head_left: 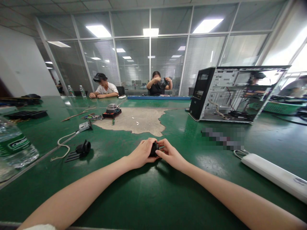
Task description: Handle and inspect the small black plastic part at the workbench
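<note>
A small black part (153,150), its kind not clear, is held low over the green table between my two hands. My left hand (143,150) wraps around it from the left, with the fingers curled over the far side. From the right, the thumb and fingers of my right hand (169,154) pinch its edge. Much of the part is hidden by the fingers. Off to the left lies a black plastic piece (83,147) with a round end and several flat prongs. Beyond my hands, a bare tan patch (144,119) shows in the table's surface.
An opened computer case (203,95) stands at the right, near a white power strip (273,174). A water bottle (16,143) is at the left edge. A metal bracket (84,126), a cable (64,140) and a heatsink fan (112,110) lie farther off. Two people sit across the table.
</note>
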Demonstrator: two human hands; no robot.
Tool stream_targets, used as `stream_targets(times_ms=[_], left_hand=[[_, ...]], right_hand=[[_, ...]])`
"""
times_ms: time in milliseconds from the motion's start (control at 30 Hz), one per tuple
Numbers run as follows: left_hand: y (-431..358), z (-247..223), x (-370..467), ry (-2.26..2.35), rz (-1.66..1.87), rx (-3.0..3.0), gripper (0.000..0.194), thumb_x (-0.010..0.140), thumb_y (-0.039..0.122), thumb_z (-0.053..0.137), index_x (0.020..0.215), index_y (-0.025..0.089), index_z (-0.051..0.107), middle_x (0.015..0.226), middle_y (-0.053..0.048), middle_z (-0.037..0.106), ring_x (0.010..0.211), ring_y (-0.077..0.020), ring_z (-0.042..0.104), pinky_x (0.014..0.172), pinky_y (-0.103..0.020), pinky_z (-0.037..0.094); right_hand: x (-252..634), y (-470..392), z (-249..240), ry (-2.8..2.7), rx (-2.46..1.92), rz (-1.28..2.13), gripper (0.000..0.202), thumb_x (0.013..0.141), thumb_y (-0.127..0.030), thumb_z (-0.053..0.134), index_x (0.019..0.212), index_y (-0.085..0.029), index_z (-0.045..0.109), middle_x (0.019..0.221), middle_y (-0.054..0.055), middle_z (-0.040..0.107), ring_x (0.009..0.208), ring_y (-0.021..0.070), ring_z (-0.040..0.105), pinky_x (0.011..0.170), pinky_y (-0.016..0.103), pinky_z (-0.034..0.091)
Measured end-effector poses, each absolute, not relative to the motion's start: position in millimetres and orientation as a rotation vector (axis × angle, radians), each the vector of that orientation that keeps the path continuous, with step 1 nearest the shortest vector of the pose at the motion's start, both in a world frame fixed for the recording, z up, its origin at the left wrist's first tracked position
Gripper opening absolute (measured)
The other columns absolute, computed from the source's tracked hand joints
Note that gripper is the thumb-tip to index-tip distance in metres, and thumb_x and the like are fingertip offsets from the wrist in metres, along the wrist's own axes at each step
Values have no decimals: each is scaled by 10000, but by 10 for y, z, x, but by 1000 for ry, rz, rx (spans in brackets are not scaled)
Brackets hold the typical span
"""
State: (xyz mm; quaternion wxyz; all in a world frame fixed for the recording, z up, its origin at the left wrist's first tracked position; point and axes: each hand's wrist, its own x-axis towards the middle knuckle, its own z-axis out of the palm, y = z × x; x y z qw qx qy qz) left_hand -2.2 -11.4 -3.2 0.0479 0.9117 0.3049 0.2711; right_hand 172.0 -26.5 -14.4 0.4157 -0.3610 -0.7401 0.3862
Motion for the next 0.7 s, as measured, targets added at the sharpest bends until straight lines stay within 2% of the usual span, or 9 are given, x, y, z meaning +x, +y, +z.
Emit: stream_targets(times_ms=[200, 367, 500, 700], left_hand=[[-120, -29, -22, 929, 836, 2791, 523, 714, 275, 602, 1136, 187, 306, 1107, -99, 461, 1029, -249, 454, 858, -412, 365], [-120, -33, -17, 935, 845, 2785, 541, 713, 271, 603, 1150, 181, 296, 1099, -101, 467, 1011, -244, 461, 851, -408, 371], [-109, -45, -16, 936, 843, 2782, 554, 698, 256, 615, 1146, 181, 298, 1095, -95, 468, 1002, -241, 464, 856, -410, 368], [-109, -45, -18, 919, 850, 2784, 551, 692, 241, 614, 1144, 192, 303, 1110, -95, 463, 1030, -247, 456, 862, -411, 363]], right_hand=[[1713, -309, -108, -1892, -864, 729, 154, 774, -237, 517, 924, -214, 490, 987, 45, 504, 926, 167, 528, 702, 295, 508], [1706, -270, -144, -1820, -922, 854, 242, 761, -245, 537, 976, -208, 433, 987, 52, 514, 940, 175, 537, 663, 283, 515], [1714, -286, -127, -1858, -929, 942, 250, 775, -246, 521, 1004, -209, 429, 943, 41, 526, 842, 152, 565, 656, 291, 520], [1718, -339, -94, -1933, -837, 666, 172, 775, -215, 515, 946, -218, 501, 1014, 54, 484, 959, 170, 508, 718, 291, 511]])
